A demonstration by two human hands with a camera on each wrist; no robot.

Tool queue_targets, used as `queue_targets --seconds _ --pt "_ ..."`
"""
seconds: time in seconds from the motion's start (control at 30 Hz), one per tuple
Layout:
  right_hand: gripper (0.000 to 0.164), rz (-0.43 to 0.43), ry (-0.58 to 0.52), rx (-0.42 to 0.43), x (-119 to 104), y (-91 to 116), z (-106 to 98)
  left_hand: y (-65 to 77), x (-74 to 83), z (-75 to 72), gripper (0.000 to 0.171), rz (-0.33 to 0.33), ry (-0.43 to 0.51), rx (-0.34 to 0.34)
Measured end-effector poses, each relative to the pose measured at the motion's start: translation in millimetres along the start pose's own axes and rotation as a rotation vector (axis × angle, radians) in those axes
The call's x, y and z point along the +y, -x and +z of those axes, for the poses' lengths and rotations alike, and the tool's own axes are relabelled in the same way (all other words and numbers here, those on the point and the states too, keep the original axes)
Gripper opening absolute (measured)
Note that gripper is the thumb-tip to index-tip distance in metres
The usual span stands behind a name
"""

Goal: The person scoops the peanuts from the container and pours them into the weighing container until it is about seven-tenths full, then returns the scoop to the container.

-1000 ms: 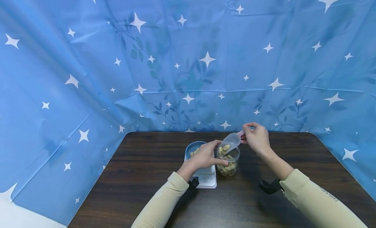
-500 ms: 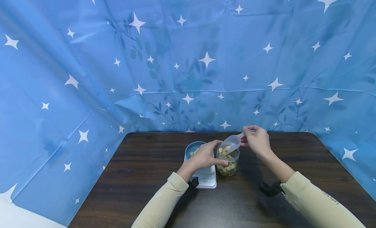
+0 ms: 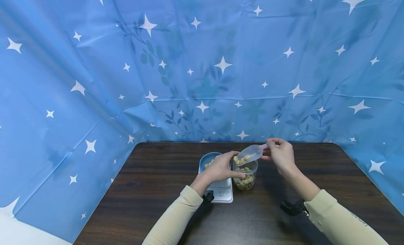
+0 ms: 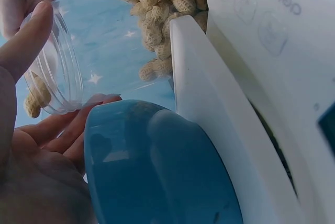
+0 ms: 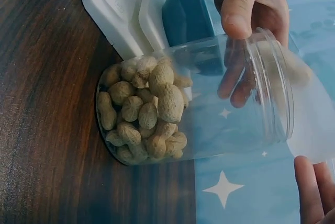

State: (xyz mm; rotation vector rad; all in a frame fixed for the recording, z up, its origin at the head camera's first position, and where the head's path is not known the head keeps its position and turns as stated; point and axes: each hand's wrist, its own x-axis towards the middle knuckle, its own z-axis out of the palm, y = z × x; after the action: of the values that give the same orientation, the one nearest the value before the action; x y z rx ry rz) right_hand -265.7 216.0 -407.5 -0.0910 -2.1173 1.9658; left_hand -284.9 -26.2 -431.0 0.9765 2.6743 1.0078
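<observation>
A clear plastic jar (image 5: pixel 214 143), partly filled with peanuts (image 5: pixel 146 109), stands upright on the table. My left hand (image 3: pixel 221 166) holds it near the rim, thumb on the near side and fingers behind. Over the jar's mouth my right hand (image 3: pixel 281 156) pinches the handle of a translucent scoop (image 3: pixel 257 151). Several peanuts lie in the scoop, which tilts slightly toward the left. Just left of the jar, a blue bowl (image 4: pixel 157 166) with peanuts in it sits on a white kitchen scale (image 3: pixel 222 195); my left hand hides part of both.
The dark wooden table (image 3: pixel 151 203) runs back to a blue star-patterned cloth (image 3: pixel 202 62). A black wrist strap (image 3: pixel 291 207) shows below the right sleeve, and another dark strap (image 3: pixel 208 196) sits at the left wrist beside the scale.
My right hand has shifted a little to the right, and the scoop has come to a flatter angle over the jar's mouth with peanuts in it. The left hand, jar and bowl stay put.
</observation>
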Motion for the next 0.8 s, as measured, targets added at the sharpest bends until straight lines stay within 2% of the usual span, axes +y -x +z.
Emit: queue_targets --seconds 0.23,0.4,0.8 --pt "0.044 -0.013 0.021 0.001 3.4 -1.1 2.2 -0.2 -0.5 -0.1 0.087 0.014 -0.003 0.007" --pt "0.046 0.024 -0.011 0.015 6.0 -1.3 0.8 -0.7 -1.5 -0.1 0.089 0.015 -0.016 0.001" --pt "0.049 0.079 -0.094 0.037 9.6 -1.3 -4.4 -0.4 -1.9 0.4 0.083 0.08 0.002 0.017"
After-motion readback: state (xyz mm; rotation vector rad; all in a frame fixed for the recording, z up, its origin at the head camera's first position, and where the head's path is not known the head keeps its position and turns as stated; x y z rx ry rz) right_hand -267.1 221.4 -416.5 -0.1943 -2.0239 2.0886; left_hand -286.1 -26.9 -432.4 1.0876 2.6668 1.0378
